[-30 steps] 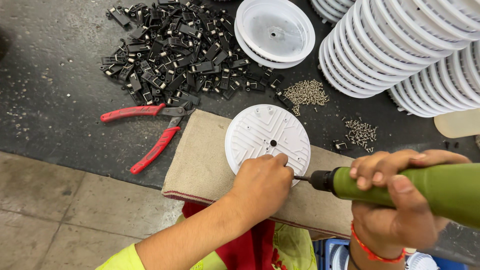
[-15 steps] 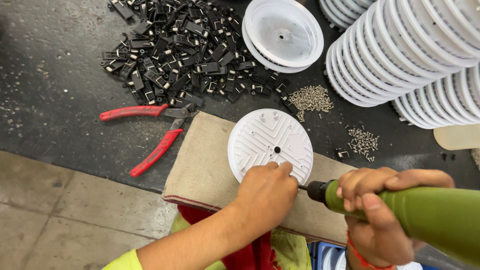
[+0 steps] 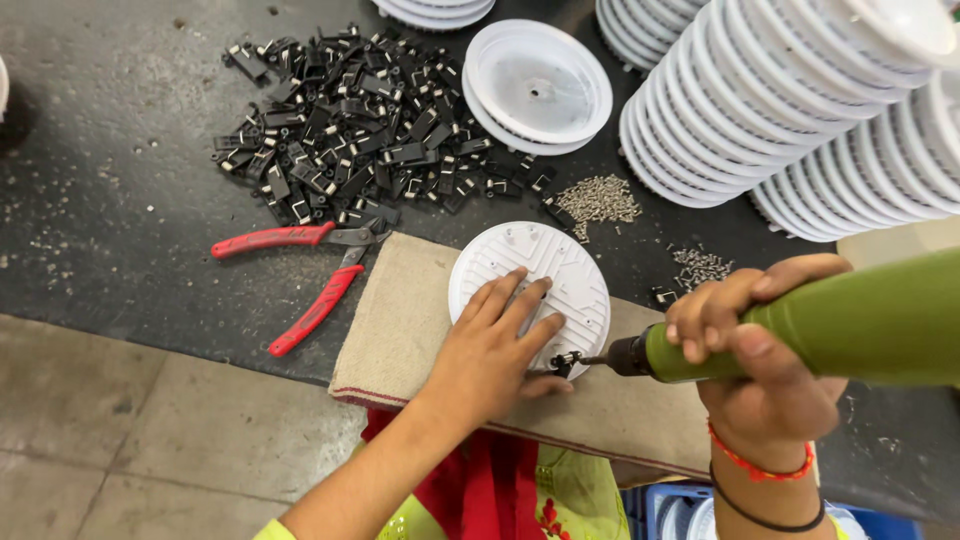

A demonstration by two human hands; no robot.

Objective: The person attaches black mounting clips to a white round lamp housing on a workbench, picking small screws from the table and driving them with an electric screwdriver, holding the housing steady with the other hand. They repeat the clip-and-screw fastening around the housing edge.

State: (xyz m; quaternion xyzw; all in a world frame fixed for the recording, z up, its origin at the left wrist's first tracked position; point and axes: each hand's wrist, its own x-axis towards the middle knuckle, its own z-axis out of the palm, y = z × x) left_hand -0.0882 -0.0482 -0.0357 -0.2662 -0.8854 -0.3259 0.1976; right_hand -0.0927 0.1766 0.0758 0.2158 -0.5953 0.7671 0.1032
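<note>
The left hand point(image 3: 495, 355) lies flat on the white disc point(image 3: 530, 290), fingers spread over its ribbed face, pressing it down rather than clasping it; nothing is enclosed in that hand. The right hand point(image 3: 765, 360) is wrapped tight around a green driver point(image 3: 830, 325), whose long axis runs nearly level, from the right edge of view leftward, with the bit point(image 3: 585, 360) ending at the disc's lower right rim, just beside the left thumb. So the disc lies to the left of the right grip, along the tool's axis, and the left hand is the nearer one, already on it. At the bit tip a small dark part sits against the rim; I cannot tell whether it is a screw or a clip. The disc rests on a beige pad point(image 3: 400, 330) laid over the front edge of a dark, dusty bench point(image 3: 120, 180); the pad overhangs toward the person. Left of the pad, touching its corner, lie red-handled pliers point(image 3: 300, 270), open. Behind them, well apart from the hands, is a heap of black clips point(image 3: 350, 130). Two small piles of screws point(image 3: 598, 197) sit just behind the disc and to its right. A short stack of white discs point(image 3: 540, 85) stands behind the screws, and long leaning rows of the same discs point(image 3: 770, 100) fill the right rear. Below the bench edge there is a tiled floor point(image 3: 130, 440) to the left and a blue crate point(image 3: 670, 510) by the person's wrist.
</note>
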